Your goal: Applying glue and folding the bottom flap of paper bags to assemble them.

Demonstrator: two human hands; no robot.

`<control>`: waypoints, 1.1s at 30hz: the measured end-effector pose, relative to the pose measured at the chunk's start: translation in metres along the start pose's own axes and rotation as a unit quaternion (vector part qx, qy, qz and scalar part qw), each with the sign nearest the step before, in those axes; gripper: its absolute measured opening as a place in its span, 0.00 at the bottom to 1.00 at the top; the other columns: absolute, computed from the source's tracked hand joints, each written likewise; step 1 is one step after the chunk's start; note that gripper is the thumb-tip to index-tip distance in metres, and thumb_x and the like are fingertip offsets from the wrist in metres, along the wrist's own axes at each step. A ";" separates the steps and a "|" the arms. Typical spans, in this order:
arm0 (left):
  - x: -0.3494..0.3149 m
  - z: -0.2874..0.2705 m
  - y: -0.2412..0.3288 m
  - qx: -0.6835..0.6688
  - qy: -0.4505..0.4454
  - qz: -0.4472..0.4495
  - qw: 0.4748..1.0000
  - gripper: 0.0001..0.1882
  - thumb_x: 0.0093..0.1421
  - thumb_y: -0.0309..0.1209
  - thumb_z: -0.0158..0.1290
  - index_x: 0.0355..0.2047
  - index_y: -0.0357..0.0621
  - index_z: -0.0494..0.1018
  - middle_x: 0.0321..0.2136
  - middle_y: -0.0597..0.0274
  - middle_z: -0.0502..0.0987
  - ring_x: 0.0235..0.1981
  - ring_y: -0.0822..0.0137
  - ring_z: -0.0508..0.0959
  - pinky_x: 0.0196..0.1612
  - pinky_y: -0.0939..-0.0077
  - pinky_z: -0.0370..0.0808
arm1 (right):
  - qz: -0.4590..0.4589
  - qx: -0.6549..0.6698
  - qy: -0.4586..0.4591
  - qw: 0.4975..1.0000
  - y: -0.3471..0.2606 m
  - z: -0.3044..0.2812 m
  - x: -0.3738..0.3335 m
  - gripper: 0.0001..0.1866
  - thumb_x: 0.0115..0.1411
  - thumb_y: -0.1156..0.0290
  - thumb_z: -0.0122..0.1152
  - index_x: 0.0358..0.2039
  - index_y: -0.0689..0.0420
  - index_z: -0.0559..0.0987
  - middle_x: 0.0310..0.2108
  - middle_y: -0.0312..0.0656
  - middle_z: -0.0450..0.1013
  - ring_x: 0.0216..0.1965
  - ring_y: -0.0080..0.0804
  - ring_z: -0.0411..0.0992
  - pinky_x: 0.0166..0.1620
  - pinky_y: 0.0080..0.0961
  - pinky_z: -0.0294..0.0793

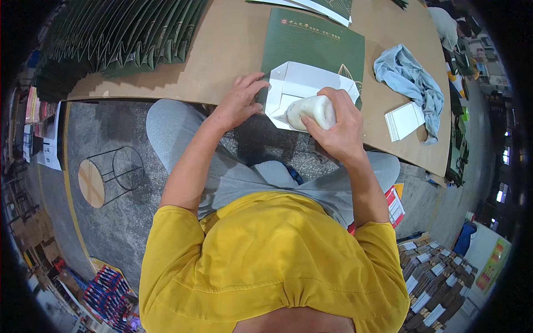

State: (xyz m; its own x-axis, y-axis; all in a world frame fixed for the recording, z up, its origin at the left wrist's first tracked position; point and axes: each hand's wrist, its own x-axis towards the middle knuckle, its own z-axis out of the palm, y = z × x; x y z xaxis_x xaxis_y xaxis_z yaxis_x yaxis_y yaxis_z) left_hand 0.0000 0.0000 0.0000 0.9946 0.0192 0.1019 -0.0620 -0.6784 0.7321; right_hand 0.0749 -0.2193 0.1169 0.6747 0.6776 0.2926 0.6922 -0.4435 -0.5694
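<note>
A green paper bag (311, 41) lies flat on the table, its white bottom (288, 83) folded open toward me, with angled flaps. My right hand (341, 119) is wrapped round a white squeeze bottle (313, 112), tilted with its lower left end against the near flap of the white bottom. The bottle's tip is hidden. My left hand (241, 101) rests at the left edge of the bag, fingers apart and fingertips touching the edge of the white bottom. A twisted cord handle (344, 71) shows beside the right flap.
A row of folded green bags (133, 33) stands at the far left of the table. On the right lie a light blue cloth (408, 72) and a stack of white cards (404, 121). A round-topped stool (91, 183) lies on the floor at left. Bundled cardboard (436, 277) is stacked behind right.
</note>
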 end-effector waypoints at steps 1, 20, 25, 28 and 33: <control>0.000 0.000 0.001 -0.005 0.004 -0.005 1.000 0.30 0.44 0.21 0.58 0.50 0.45 0.65 0.57 0.53 0.60 0.56 0.49 0.60 0.58 0.63 0.62 | -0.003 0.002 -0.002 1.000 -0.001 -0.002 -0.001 0.24 0.39 0.70 0.70 0.38 0.56 0.72 0.32 0.45 0.70 0.33 0.42 0.72 0.37 0.32 0.72; 0.000 -0.004 0.008 -0.007 0.010 -0.021 1.000 0.29 0.43 0.21 0.58 0.49 0.46 0.67 0.56 0.55 0.62 0.57 0.51 0.60 0.58 0.64 0.61 | 0.046 -0.013 0.043 0.998 0.018 -0.033 -0.034 0.22 0.38 0.72 0.71 0.36 0.58 0.73 0.30 0.45 0.70 0.31 0.41 0.72 0.35 0.30 0.72; 0.002 -0.005 0.010 0.004 0.016 -0.007 1.000 0.29 0.43 0.22 0.58 0.49 0.45 0.67 0.56 0.53 0.62 0.57 0.51 0.60 0.58 0.64 0.61 | 0.063 -0.020 0.061 0.996 0.030 -0.047 -0.046 0.22 0.39 0.73 0.71 0.36 0.59 0.73 0.31 0.45 0.70 0.31 0.40 0.72 0.36 0.30 0.72; 0.002 -0.006 0.011 -0.003 0.010 -0.015 1.000 0.29 0.43 0.21 0.57 0.49 0.45 0.67 0.56 0.52 0.62 0.57 0.51 0.60 0.58 0.64 0.61 | 0.080 -0.029 0.072 0.994 0.036 -0.054 -0.053 0.22 0.39 0.73 0.71 0.37 0.60 0.73 0.31 0.45 0.70 0.32 0.40 0.72 0.36 0.29 0.72; 0.003 -0.005 0.009 0.004 0.014 -0.023 1.000 0.29 0.43 0.21 0.56 0.49 0.46 0.67 0.57 0.54 0.62 0.57 0.51 0.60 0.58 0.65 0.60 | 0.089 -0.043 0.102 0.990 0.046 -0.066 -0.063 0.21 0.39 0.72 0.71 0.36 0.59 0.74 0.30 0.45 0.71 0.30 0.42 0.72 0.35 0.30 0.73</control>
State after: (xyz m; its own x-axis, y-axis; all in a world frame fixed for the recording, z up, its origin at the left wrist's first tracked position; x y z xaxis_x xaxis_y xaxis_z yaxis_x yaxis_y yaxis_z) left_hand 0.0017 -0.0027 0.0104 0.9937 0.0707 0.0866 -0.0153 -0.6814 0.7317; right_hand 0.0817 -0.3209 0.1230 0.8193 0.4557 0.3480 0.5714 -0.5985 -0.5615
